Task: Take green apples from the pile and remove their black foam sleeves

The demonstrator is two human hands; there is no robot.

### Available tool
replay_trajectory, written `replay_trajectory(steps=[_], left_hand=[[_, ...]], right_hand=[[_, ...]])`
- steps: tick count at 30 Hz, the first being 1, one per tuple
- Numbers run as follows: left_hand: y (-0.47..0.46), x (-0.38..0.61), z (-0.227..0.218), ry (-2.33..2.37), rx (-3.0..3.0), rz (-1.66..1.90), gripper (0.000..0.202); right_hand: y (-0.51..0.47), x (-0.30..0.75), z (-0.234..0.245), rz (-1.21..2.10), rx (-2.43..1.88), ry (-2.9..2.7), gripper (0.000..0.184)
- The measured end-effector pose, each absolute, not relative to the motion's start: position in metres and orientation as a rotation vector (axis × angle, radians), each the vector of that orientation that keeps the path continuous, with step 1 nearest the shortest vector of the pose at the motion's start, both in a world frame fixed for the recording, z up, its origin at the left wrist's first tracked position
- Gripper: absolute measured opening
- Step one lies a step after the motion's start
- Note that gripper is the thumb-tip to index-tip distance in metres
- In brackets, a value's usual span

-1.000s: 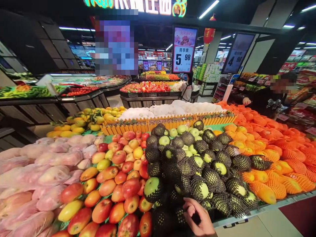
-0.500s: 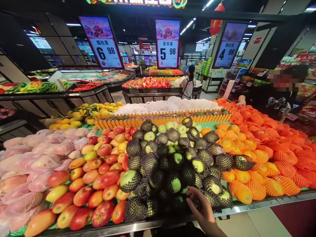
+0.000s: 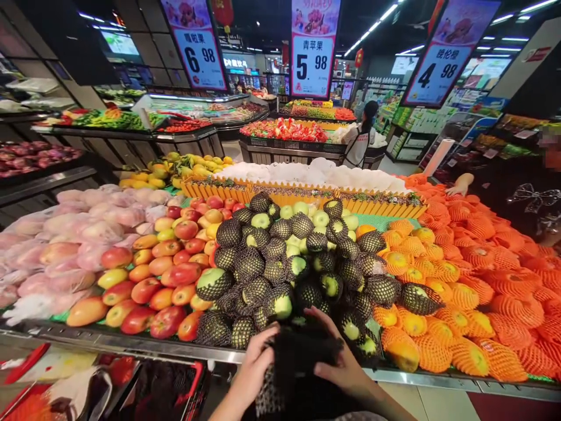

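Note:
My left hand (image 3: 258, 363) is at the front edge of the fruit display, its fingers curled at one side of a dark black foam net (image 3: 270, 394). My right hand (image 3: 340, 358) is at the other side, thumb and fingers bent around the same dark shape. Heavy shadow and blur hide what, if anything, is inside the net. Just beyond my hands lie green apples (image 3: 280, 305) in black foam nets, piled together. Uncovered green apples (image 3: 261, 220) show higher in the pile.
Red-yellow apples (image 3: 169, 320) lie left, beside bagged pink fruit (image 3: 61, 254). Oranges in orange nets (image 3: 460, 316) lie right. A metal rail (image 3: 210, 352) runs along the front, with a red-handled basket (image 3: 193, 383) below. A person's hand (image 3: 460, 184) rests on the far-right fruit.
My left hand has come into view. My right hand has moved lower and left, and both are now around the black net. The view has shifted, showing the basket below.

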State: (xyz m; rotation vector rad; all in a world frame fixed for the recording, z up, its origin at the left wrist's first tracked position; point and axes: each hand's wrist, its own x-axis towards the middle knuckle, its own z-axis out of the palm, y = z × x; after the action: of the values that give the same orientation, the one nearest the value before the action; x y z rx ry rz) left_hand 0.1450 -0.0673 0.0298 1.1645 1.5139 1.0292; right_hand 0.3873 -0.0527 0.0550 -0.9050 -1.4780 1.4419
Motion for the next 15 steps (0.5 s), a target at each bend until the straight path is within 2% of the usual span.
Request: replay_trajectory(steps=[3, 5, 11, 15], left_hand=[[-0.060, 0.179, 0.025, 1.499, 1.059, 0.954, 0.041], [-0.053, 0.189, 0.027, 1.483, 1.132, 0.947, 0.036], [-0.043, 0.183, 0.045, 1.503, 1.342, 0.968, 0.031], [-0.041, 0.187, 0.067, 1.196, 1.624, 0.757, 0.027]], right_hand=[[-0.050, 0.402, 0.061, 1.421, -1.000, -1.487, 0.047], [-0.049, 0.411, 0.056, 1.348, -1.133, -1.421, 0.038], [-0.053, 0.416, 0.019, 1.099, -1.496, -0.944, 0.055], [-0.057, 0.404, 0.016, 1.014, -1.428, -1.115, 0.070]])
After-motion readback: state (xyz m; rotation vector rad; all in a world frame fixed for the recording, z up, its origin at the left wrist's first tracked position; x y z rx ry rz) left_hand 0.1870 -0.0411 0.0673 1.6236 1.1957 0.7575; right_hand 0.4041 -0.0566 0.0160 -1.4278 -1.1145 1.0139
